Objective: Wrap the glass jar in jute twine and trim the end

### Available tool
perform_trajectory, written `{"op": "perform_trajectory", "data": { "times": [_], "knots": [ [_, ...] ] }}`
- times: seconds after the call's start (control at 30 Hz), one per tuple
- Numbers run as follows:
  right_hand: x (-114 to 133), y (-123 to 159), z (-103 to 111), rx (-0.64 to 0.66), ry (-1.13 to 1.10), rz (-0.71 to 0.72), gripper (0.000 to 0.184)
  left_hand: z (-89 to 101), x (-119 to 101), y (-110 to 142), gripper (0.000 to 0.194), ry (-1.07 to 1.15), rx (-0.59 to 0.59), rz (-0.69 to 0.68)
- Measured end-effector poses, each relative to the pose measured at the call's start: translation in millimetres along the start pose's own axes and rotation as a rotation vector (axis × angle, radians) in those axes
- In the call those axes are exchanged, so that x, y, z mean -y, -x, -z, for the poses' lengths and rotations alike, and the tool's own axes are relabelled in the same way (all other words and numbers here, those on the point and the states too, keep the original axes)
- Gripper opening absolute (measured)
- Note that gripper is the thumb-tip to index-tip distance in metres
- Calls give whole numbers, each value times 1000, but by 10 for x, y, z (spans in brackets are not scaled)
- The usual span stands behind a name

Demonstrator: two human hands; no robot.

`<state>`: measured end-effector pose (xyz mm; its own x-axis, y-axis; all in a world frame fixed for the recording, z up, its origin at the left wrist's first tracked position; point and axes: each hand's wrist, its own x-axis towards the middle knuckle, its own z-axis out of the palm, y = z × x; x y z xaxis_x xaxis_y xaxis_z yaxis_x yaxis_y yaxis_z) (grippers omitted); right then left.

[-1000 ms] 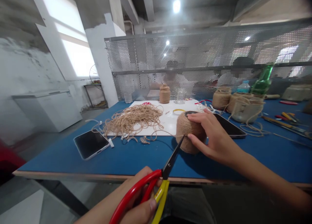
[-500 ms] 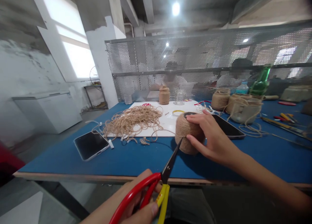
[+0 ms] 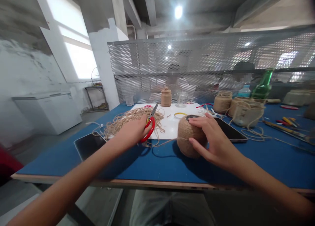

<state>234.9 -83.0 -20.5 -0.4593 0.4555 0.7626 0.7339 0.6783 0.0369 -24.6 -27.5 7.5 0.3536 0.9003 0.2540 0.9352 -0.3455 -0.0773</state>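
My right hand (image 3: 213, 139) is closed round the side and top of a twine-wrapped jar (image 3: 185, 139) on the table's near half. A dark round end shows at the jar's top. From its side a thin strand of twine (image 3: 168, 141) runs left toward my left hand (image 3: 131, 129). That hand is wrapped round a pair of scissors (image 3: 150, 126) with red handles, blades pointing up and away. It hovers over or beside a loose heap of jute twine (image 3: 137, 113) and covers part of it. Whether the left fingers also pinch the strand is hidden.
A phone (image 3: 86, 144) lies left, partly under my forearm. A dark tablet (image 3: 231, 132) is behind my right hand. Wrapped jars (image 3: 222, 102), a green bottle (image 3: 263, 85) and tools (image 3: 287, 129) stand or lie right. Behind is a perforated metal screen (image 3: 147, 62).
My left hand has moved up and forward with the scissors, from the table's front edge to the twine heap. The strand now stretches left from the jar. My right hand stays on the jar.
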Motion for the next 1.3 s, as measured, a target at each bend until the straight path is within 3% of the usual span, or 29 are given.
{"op": "perform_trajectory", "data": {
  "times": [0.1, 0.2, 0.33, 0.43, 0.53, 0.63, 0.77, 0.83, 0.93, 1.0, 1.1, 1.23, 1.3],
  "knots": [
    [2, 3, 4, -4, 2, 2, 43, -251, -1, -477, 34, -98, 3, 8],
    [11, 0, 4, -2, -5, -5, 44, -327, -60, -672, 27, -83, -7, -33],
    [13, -5, -8, -12, -12, -5, 43, -89, -238, -461, 40, 8, -52, -157],
    [4, -4, -13, -14, -4, 2, 43, 89, -399, -146, 51, 401, 99, -482],
    [-1, -2, -9, -10, 2, 6, 44, 108, -497, 57, 39, 461, 143, -595],
    [-2, -3, -3, -5, 3, 11, 44, 24, -498, 79, 34, 432, 111, -634],
    [-5, -6, -2, -9, 8, 10, 43, -82, -365, -28, 30, 237, 35, -628],
    [-3, -9, -2, -12, 11, 8, 42, -108, -249, -102, 30, 106, -14, -536],
    [21, -25, -6, -17, 41, -3, 40, -107, -78, -213, 33, -159, -140, -214],
    [51, -47, -13, -34, 83, -8, 38, -84, -31, -260, 27, -254, -246, -120],
    [100, -89, -28, -62, 139, -20, 33, -48, -131, -261, 25, -172, -317, -221],
    [133, -124, -44, -75, 179, -22, 29, -69, -434, -189, 27, 68, -302, -491],
    [136, -132, -51, -78, 197, -23, 28, -109, -542, -165, 30, 192, -303, -544]
  ]
}}
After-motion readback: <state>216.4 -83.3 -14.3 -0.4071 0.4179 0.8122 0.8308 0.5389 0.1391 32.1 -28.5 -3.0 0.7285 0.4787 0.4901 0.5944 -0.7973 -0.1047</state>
